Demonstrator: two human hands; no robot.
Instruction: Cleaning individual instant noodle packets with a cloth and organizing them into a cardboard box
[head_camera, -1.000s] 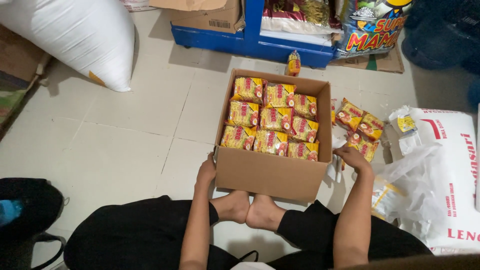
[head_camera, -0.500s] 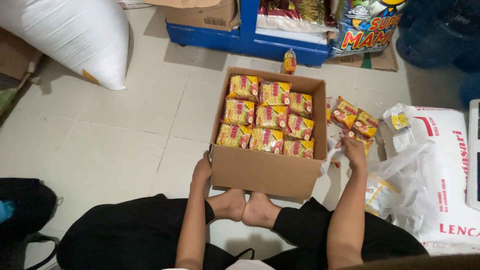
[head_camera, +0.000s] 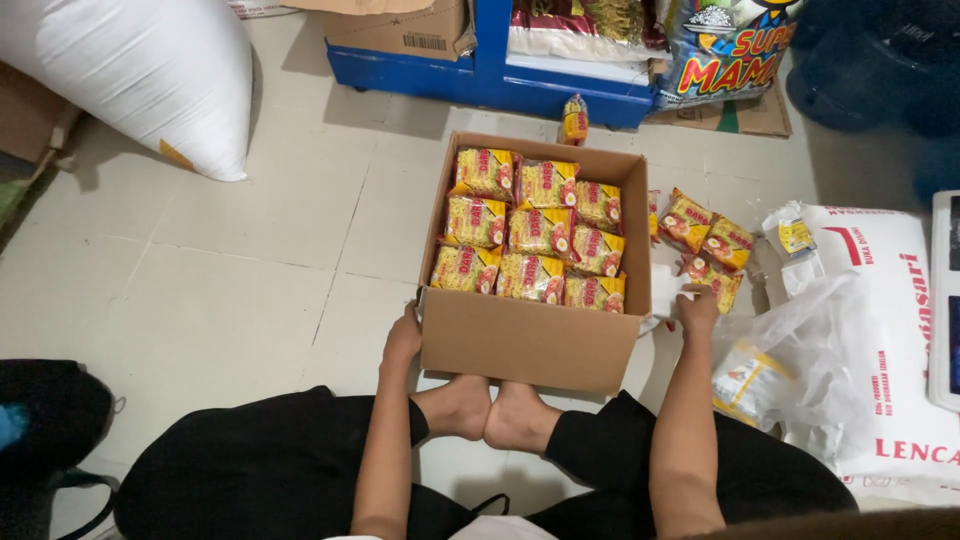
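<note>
**Cardboard box nearly packed, a few packets left outside**

Cardboard, plain brown and matte, makes up the biggest thing in hand: an open carton (head_camera: 530, 340) standing on the pale tiled floor (head_camera: 230, 280), just in front of the seated person's bare feet. Its flaps are folded out and its near wall is smooth and unmarked. Inside, glossy yellow-and-red packets (head_camera: 535, 232) lie flat in three tidy rows that cover the whole visible layer, so the packing looks close to done, as far as one layer can tell.

What seems left is a small loose heap of the same packets (head_camera: 705, 240) on the floor just right of the box, crinkled and tilted against one another. Beyond them lies a large white printed sack (head_camera: 885, 300), with a thin translucent plastic bag (head_camera: 800, 350) slumped in front of it.

At the box's near left corner, the left hand (head_camera: 403, 338) rests against the cardboard, fingers curled on the edge; whether it truly grips is hard to tell. Over by the box's right side, the right hand (head_camera: 697, 305) reaches toward the loose heap, fingers spread and closed on nothing visible.
</note>
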